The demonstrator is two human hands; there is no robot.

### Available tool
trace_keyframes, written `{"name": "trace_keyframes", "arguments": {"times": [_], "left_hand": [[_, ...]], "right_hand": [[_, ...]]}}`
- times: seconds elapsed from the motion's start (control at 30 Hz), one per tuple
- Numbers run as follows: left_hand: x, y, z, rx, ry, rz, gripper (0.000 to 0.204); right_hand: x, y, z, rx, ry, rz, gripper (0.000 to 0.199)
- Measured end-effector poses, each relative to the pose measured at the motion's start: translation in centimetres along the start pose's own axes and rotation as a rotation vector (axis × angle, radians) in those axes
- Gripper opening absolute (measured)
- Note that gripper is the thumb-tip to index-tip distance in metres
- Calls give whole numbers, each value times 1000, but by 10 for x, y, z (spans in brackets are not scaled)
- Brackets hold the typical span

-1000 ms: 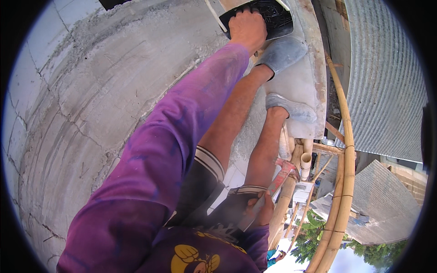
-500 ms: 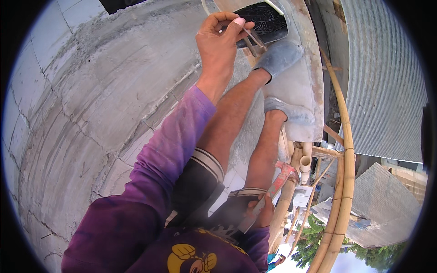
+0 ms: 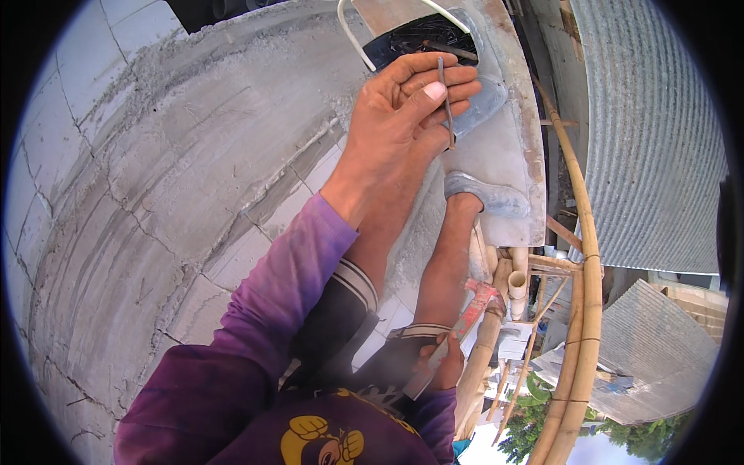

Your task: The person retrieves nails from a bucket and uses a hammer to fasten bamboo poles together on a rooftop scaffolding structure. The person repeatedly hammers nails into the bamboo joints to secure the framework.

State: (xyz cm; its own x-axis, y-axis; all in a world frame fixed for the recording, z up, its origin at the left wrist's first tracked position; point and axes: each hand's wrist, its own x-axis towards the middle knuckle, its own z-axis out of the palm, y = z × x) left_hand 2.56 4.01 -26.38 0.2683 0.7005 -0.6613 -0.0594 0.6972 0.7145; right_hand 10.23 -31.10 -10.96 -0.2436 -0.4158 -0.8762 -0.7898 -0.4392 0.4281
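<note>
My left hand is raised before me in a purple sleeve, its thumb pinching a thin grey bent metal piece against the fingers. Seen nearly edge-on, the piece stands upright across the fingers. Just beyond the hand is an open black container with a white handle, holding many dark, thin nail-like pieces. Low at the right of my body, my right hand grips a hammer with a worn red head; part of its handle is hidden by the fingers.
My grey rubber shoes rest on a pale board. At the left rises a rough grey block wall. Bamboo poles run along the right, with corrugated metal roofing beyond and greenery below.
My left hand has turned and come slightly nearer, its fingers spreading. The metal piece, earlier showing a U shape, now appears edge-on. The hammer stays nearly still in my right hand.
</note>
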Motion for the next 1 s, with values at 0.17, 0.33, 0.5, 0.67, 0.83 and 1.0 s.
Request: {"name": "trace_keyframes", "arguments": {"times": [0.17,0.33,0.5,0.67,0.83,1.0], "left_hand": [[-7,6,6,65,-29,20,34],[-13,12,18,65,-50,65,27],[-12,20,17,107,-18,149,23],[21,23,-23,228,129,447,19],[63,-18,-66,857,404,203,19],[61,-49,-94,1236,335,135,25]], "right_hand": [[2,2,-2,14,7,0,36],[2,3,-3,27,-3,9,37],[2,4,-3,40,3,16,38],[3,5,-3,33,1,6,38],[2,4,-4,34,-29,9,39],[1,2,-2,43,5,30,38]]}}
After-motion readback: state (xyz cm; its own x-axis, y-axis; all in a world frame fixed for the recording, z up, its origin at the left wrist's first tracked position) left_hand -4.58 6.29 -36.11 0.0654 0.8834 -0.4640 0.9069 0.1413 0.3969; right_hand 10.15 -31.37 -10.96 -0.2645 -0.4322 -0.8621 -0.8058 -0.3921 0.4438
